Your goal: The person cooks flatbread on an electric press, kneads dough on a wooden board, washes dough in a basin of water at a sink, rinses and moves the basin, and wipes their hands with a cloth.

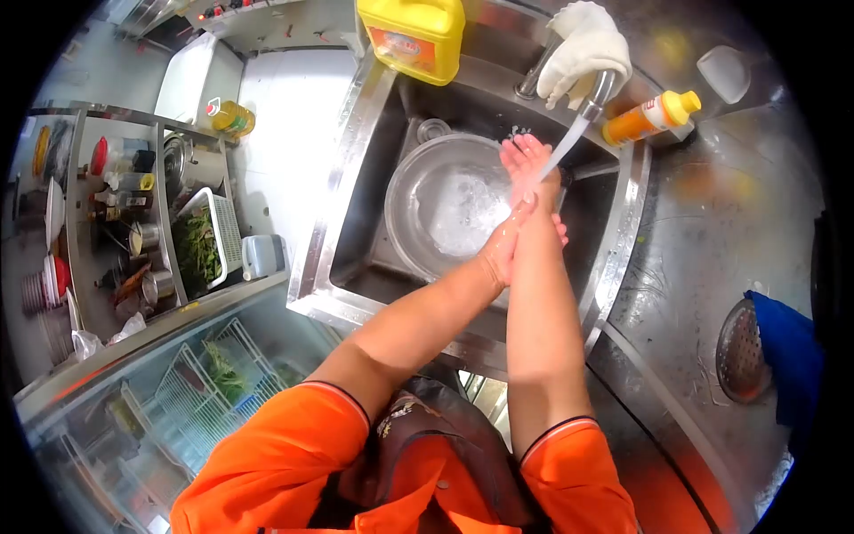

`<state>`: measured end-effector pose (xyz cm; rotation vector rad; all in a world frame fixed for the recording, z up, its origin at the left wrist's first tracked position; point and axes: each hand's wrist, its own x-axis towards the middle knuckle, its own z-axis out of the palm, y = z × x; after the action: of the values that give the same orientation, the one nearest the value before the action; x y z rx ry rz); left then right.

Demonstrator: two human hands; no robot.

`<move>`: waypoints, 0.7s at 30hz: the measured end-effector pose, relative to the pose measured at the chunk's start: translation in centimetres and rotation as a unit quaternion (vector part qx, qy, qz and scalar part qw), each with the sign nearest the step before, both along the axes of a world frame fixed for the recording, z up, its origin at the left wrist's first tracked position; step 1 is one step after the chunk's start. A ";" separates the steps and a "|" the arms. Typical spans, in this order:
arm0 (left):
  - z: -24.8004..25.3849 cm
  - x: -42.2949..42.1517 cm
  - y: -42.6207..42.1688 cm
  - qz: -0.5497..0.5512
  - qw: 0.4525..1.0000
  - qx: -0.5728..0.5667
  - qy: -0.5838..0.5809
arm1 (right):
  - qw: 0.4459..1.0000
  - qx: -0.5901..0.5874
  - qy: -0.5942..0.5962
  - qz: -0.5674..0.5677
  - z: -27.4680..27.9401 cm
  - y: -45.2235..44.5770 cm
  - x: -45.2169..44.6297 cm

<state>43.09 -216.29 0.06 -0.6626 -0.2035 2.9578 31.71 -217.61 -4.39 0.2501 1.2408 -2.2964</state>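
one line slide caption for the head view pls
The left hand clasps the wrist of the open right hand under running water, above a metal basin in a steel sink.

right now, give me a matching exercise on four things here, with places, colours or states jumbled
1. right hand
2. metal basin
3. cream cloth
4. plastic jug

A. draped over the faucet
B. yellow
C. sitting in the sink
D. clasped around the wrist by the left hand

Pairs: 1-D, 2-C, 3-A, 4-B
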 end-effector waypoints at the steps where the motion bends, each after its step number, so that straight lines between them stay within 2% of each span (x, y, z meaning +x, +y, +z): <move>1: 0.1 -0.2 0.2 -0.035 0.999 -0.014 -0.013 | 0.993 0.111 0.035 0.010 -0.6 -0.1 -1.2; 2: 0.2 -0.4 0.6 -0.074 0.997 -0.026 -0.025 | 0.974 0.177 0.139 0.024 -1.4 0.6 -1.3; 3: 0.9 -0.8 0.9 -0.059 0.987 -0.141 -0.052 | 0.939 0.245 0.239 0.039 -2.1 1.3 -1.0; 4: 2.2 -1.3 0.5 -0.042 0.963 -0.255 -0.077 | 0.888 0.310 0.335 0.055 -0.2 1.3 -0.1; 5: 3.0 -2.2 -0.1 -0.019 0.925 -0.367 -0.096 | 0.860 0.408 0.293 0.088 1.9 1.8 1.5; 6: 3.0 -3.0 -0.7 -0.022 0.923 -0.369 -0.106 | 0.951 0.230 0.173 0.113 -6.3 3.4 0.3; 8: 1.6 -4.0 -2.2 -0.030 0.916 -0.376 -0.137 | 0.916 0.382 -0.030 0.115 7.6 2.3 4.5; 9: -0.1 -4.6 -2.9 -0.031 0.835 -0.524 -0.162 | 0.938 0.346 -0.006 0.037 8.6 1.2 7.2; 10: -2.5 -5.3 -3.5 -0.031 0.731 -0.656 -0.185 | 0.951 0.307 0.016 -0.040 9.3 0.0 9.8; 11: -3.6 -5.4 -3.8 -0.032 0.605 -0.769 -0.204 | 0.956 0.286 0.048 -0.053 8.9 0.2 10.4; 12: -3.4 -5.2 -3.9 -0.071 0.504 -0.837 -0.202 | 0.959 0.264 0.080 -0.065 8.4 0.3 11.1; 14: -2.8 -4.2 -3.6 -0.153 0.280 -0.929 -0.186 | 0.952 0.259 0.158 0.033 4.8 3.7 9.7; 15: -3.6 -3.9 -3.3 -0.103 0.249 -0.946 -0.181 | 0.944 0.277 0.138 0.111 6.1 4.2 8.6; 18: -3.5 -2.7 -2.4 -0.142 0.094 -0.975 -0.144 | 0.888 0.415 0.124 0.154 2.9 4.2 4.0; 19: -2.8 -2.2 -2.4 -0.158 0.088 -0.976 -0.120 | 0.911 0.370 0.054 0.173 3.8 4.1 3.5; 21: -1.2 -1.6 -2.0 -0.188 0.081 -0.976 -0.068 | 0.908 0.363 0.068 0.199 2.7 4.2 2.3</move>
<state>41.50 -218.30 -1.14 -0.4717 3.1442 0.3838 34.03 -213.39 -1.67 0.0745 1.9773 -1.4535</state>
